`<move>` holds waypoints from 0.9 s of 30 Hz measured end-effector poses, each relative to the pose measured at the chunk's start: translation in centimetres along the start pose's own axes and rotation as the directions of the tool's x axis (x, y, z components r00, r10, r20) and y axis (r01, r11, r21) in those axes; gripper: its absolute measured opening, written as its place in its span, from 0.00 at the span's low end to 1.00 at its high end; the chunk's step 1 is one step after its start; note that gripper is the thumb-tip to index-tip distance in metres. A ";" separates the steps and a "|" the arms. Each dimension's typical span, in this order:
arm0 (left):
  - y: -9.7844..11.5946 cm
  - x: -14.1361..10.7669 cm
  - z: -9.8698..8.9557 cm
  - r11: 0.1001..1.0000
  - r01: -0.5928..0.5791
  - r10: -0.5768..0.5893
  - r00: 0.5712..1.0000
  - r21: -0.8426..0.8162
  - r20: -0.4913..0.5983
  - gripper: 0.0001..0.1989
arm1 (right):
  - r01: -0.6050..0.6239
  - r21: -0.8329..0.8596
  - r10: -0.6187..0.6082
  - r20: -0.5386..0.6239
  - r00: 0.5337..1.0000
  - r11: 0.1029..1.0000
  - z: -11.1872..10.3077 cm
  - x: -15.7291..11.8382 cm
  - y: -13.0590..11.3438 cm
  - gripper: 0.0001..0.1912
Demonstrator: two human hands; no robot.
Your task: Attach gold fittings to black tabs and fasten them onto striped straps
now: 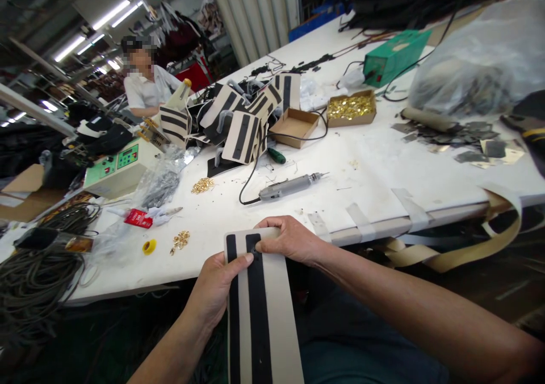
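1. Pinching the beige strap (272,316) with two black stripes at the table's (383,162) near edge: left hand (215,287) thumb clamped on top, right hand (289,239) fingers curled over its end.
2. Best to keep the strap flat and both grips steady.
3. Electric screwdriver (289,186) lies just beyond.

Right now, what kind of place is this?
Likely a bag or leather-goods workshop: both hands hold a striped panel, more striped panels are piled on the table, with a box of brass fittings and a power tool.

Matt cloth strap (261,310), glossy brass fittings (349,107).
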State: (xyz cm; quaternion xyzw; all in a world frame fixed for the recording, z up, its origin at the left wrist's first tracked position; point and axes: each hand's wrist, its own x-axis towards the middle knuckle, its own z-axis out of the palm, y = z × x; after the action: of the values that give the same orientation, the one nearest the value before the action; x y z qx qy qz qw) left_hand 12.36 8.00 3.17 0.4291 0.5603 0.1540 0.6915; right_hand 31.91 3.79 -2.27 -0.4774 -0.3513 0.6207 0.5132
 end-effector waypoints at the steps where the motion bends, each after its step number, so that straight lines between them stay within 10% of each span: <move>1: 0.0 0.1 0.0 1.000 -0.004 0.004 1.000 0.020 -0.017 0.22 | 0.002 -0.022 -0.003 -0.013 1.000 1.000 -0.1 0.0 0.1 0.13; 10: 0.0 0.5 0.2 0.994 -0.036 0.034 0.999 0.106 0.028 0.24 | 0.032 -0.029 -0.033 -0.041 0.999 0.999 -0.5 -0.5 0.2 0.12; 14: 0.2 -1.0 0.2 0.861 -0.297 0.306 0.951 0.412 0.046 0.16 | 0.321 -0.262 -0.341 -0.030 0.940 0.910 -0.6 -2.3 -0.5 0.08; 17: 0.7 -2.4 0.3 0.421 -0.665 0.692 0.675 0.616 0.256 0.04 | 0.618 -0.425 -0.650 0.085 0.755 0.661 -0.8 -4.1 -1.0 0.08; 21: 1.4 -3.8 0.4 -0.117 -0.821 0.800 0.256 0.559 0.543 0.12 | 0.780 -0.462 -0.805 0.205 0.557 0.422 -1.0 -5.8 -0.9 0.20; 27: 1.0 -5.5 -0.4 -0.363 -0.752 0.739 0.127 0.550 0.662 0.11 | 0.810 -0.447 -0.813 0.258 0.522 0.379 -0.4 -7.4 -0.3 0.30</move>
State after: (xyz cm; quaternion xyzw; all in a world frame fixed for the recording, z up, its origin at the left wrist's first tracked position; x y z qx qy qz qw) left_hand 10.45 4.97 7.45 0.9557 0.1041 0.2634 0.0797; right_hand 32.50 -3.37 -0.39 -0.3635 -0.6902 0.1693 0.6024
